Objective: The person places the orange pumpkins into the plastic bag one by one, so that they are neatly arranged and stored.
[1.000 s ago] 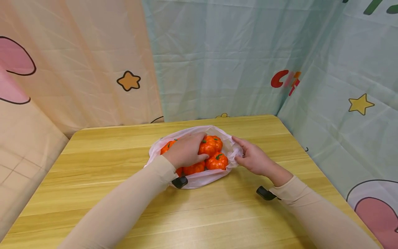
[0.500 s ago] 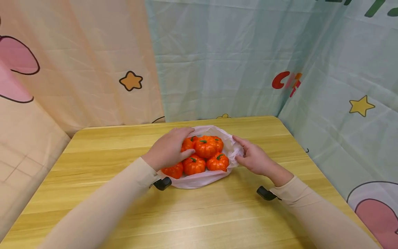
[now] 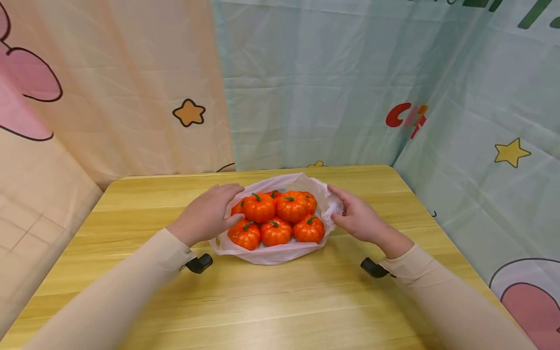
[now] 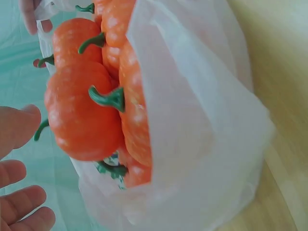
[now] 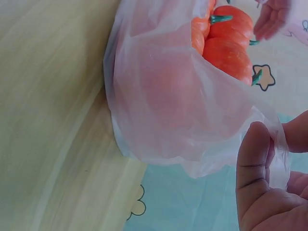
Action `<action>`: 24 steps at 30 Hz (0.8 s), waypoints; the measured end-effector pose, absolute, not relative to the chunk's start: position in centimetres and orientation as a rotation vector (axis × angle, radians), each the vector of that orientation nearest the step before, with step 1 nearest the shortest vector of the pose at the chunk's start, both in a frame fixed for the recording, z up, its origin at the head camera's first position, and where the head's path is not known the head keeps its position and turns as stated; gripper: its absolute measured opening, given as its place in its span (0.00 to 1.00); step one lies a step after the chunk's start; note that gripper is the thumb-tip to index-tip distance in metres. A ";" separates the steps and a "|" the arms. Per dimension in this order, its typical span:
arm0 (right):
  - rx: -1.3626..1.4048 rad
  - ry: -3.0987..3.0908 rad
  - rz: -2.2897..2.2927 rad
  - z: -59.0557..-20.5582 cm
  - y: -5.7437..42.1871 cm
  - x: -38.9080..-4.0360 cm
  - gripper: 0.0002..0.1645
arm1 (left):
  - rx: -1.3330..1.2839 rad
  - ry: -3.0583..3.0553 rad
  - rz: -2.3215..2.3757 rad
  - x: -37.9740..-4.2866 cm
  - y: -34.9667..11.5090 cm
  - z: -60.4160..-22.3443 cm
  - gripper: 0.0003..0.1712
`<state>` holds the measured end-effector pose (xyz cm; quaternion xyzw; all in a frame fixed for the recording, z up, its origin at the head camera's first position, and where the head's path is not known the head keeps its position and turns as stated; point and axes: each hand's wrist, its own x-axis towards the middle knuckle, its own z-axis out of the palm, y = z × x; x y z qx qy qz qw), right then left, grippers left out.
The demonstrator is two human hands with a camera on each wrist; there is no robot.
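A thin whitish plastic bag [image 3: 271, 256] lies open-mouthed on the table, its rim spread around several small orange pumpkins [image 3: 275, 233] with green stems. At its right edge my right hand [image 3: 359, 218] pinches the film; the right wrist view shows the gathered plastic [image 5: 279, 166] between thumb and fingers. My left hand [image 3: 206, 213] hovers by the bag's left rim, fingers extended and holding nothing. In the left wrist view, its fingertips [image 4: 26, 199] stand apart from the nearest pumpkin [image 4: 82, 113]. Bag film hides the lower pumpkins in both wrist views.
The wooden table [image 3: 280, 306] reaches toward a printed fabric curtain [image 3: 306, 97] behind it, with another curtain side [image 3: 472, 121] at the right. Each wrist carries a small black camera mount, the left one [image 3: 199, 263] close to the bag.
My left hand has drawn back leftward from over the pumpkins to beside the bag's left rim, uncovering those on the left. The right hand keeps its hold on the bag's edge.
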<state>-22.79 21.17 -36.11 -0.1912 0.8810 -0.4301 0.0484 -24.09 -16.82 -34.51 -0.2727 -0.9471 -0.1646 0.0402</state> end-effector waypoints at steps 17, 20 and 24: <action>-0.586 2.720 -1.331 -34.1 21.1 -23.2 0.44 | -0.745 -2.979 -0.410 -23.5 -21.0 -35.5 0.37; -0.595 2.751 -1.324 -34.0 21.1 -23.2 0.44 | -0.722 -2.990 -0.388 -23.5 -21.7 -35.4 0.37; -0.599 2.779 -1.338 -34.0 21.3 -23.2 0.42 | -0.688 -3.008 -0.374 -23.5 -22.7 -35.4 0.37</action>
